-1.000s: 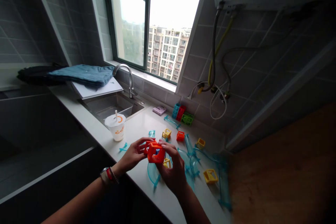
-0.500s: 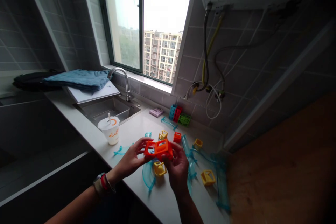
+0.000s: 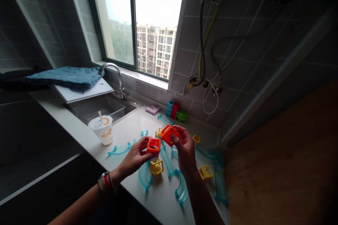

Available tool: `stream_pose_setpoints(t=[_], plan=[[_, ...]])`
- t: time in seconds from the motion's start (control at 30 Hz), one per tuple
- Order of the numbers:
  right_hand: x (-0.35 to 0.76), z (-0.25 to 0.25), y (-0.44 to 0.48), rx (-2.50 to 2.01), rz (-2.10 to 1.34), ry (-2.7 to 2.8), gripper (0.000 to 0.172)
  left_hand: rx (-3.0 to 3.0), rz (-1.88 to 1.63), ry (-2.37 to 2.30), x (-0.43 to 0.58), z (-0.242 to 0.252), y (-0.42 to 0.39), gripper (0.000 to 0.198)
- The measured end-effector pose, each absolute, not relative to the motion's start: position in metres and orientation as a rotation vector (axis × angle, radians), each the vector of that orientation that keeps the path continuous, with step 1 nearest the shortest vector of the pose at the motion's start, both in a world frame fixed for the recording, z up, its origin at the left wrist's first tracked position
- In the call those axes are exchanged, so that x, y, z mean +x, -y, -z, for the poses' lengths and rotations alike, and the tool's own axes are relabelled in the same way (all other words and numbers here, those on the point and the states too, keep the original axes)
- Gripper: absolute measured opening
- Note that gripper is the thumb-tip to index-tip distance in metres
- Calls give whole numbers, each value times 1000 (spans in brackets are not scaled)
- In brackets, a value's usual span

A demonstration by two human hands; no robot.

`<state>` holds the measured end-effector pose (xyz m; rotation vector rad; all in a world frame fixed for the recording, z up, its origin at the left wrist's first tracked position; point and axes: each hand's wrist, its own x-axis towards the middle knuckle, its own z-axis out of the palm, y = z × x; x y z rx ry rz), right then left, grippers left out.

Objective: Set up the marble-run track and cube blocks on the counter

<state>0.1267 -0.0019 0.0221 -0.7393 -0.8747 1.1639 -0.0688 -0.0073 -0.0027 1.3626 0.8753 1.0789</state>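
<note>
In my left hand [image 3: 139,154] is an orange-red cube block [image 3: 153,145] with open sides, gripped between thumb and fingers. My right hand [image 3: 185,146] holds a second orange-red open cube block [image 3: 168,134], tilted, a little higher and to the right. A small gap parts the two blocks. Below them on the counter sits a yellow cube block [image 3: 157,167] with a rounded piece inside. Another yellow block [image 3: 158,132] stands behind, partly hidden. Clear teal track pieces [image 3: 169,161] lie around and under my hands.
Near the sink [image 3: 97,107] stands a lidded drink cup [image 3: 102,130] with a straw. Blue, red and green blocks [image 3: 181,115] line the wall beside a purple packet [image 3: 152,109]. More yellow blocks [image 3: 206,172] and a teal track [image 3: 219,179] lie right, by a wooden panel [image 3: 264,168].
The two orange-red blocks, together before, are now apart. My right hand has lifted its block up and away from the left one. The camera view has shifted slightly.
</note>
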Motion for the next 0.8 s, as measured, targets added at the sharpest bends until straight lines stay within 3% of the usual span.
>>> stream_pose_setpoints(t=[0.13,0.33,0.53,0.67,0.8], plan=[[164,-48,-11,-700,-900,974,49,1561,-1137,-732,-35,-31,-41,48],[213,-60,-20,-724,-668,669,53,1778,-1036,-543,13,-72,-99,50],[227,-52,-32,-716,-724,701,58,2130,-930,-565,22,-73,-123,36],[232,-45,-35,-733,-761,796,55,2238,-916,-563,18,-73,-134,44],[239,-47,-36,-806,-830,970,48,1922,-811,-458,17,-67,-147,52]])
